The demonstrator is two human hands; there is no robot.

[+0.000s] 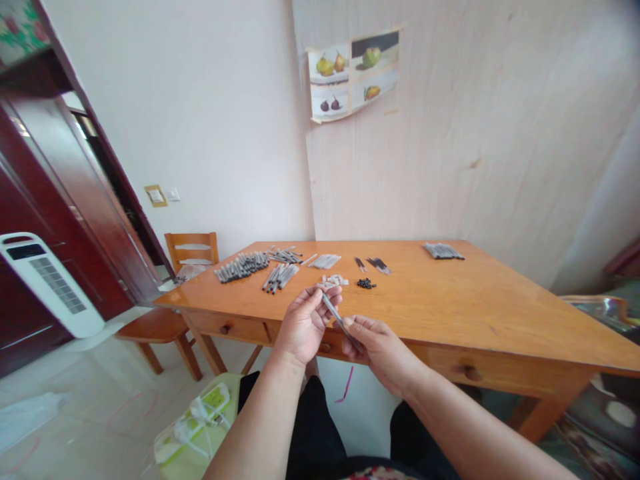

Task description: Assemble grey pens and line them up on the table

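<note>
A slim grey pen (333,311) slants between my two hands just in front of the table's near edge. My left hand (306,321) pinches its upper end between thumb and fingers. Lower down, my right hand (373,343) is closed round the other end and hides part of it. Beyond my hands on the table lie small whitish pieces (334,281) and a little heap of black pieces (367,284). Further back are a row of pale pen tubes (325,261) and some thin dark-tipped refills (379,265).
The wooden table (450,307) has drawers along its front. A large pile of pens (243,267) and a smaller group of pens (280,277) lie at left; another bundle (444,251) lies back right. A wooden chair (155,327) and a green stool (200,417) with a power strip stand left.
</note>
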